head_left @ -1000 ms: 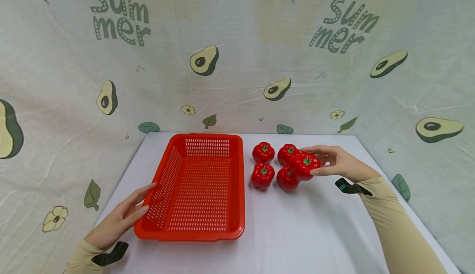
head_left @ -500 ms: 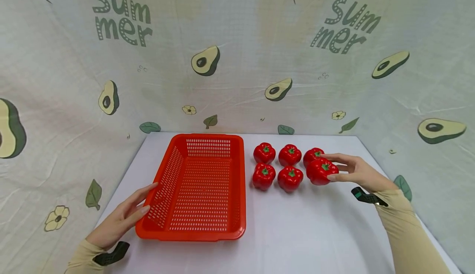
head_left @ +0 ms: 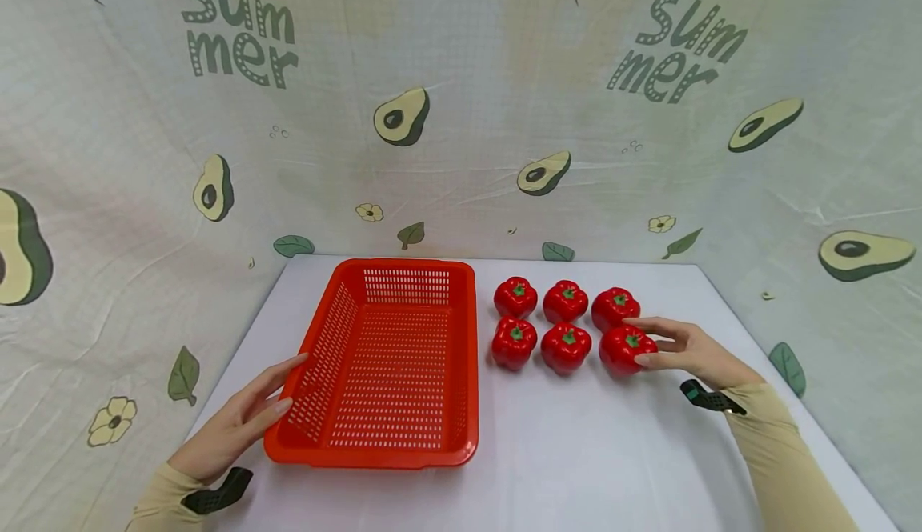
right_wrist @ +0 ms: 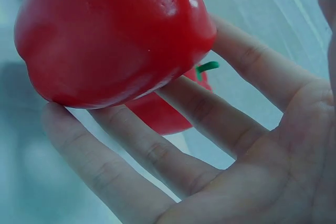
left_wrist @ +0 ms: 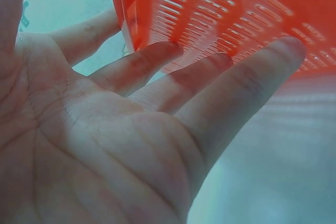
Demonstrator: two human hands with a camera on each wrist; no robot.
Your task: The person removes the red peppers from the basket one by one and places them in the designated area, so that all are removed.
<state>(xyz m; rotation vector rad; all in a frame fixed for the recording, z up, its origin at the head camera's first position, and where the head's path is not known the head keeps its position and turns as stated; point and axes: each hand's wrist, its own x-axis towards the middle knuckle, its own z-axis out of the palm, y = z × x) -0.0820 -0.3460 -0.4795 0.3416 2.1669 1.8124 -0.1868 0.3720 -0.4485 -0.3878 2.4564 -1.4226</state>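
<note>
My right hand (head_left: pixel 702 354) holds a glossy red bell pepper (head_left: pixel 627 348) with a green stem, low over the white table at the front right of the group. In the right wrist view its fingers reach around the underside of this bell pepper (right_wrist: pixel 115 35), and another pepper (right_wrist: pixel 160 113) shows behind them. My left hand (head_left: pixel 234 424) touches the left side of a red plastic basket (head_left: pixel 467 404). Seen from the left wrist, straight fingers (left_wrist: pixel 241 85) lie against the basket's slotted outer wall (left_wrist: pixel 252 3). Nothing lies inside the basket.
Between basket and right hand, other red peppers stand upright: three in the back row, left (head_left: pixel 515 298), middle (head_left: pixel 565 302) and right (head_left: pixel 615 308), and two in front (head_left: pixel 514 343) (head_left: pixel 566 348). A printed cloth (head_left: pixel 461 76) encloses the white table (head_left: pixel 562 452).
My right hand moved right with the held pepper, passing the front row, then lowered it in front of the back right pepper. The left hand and basket stayed put.
</note>
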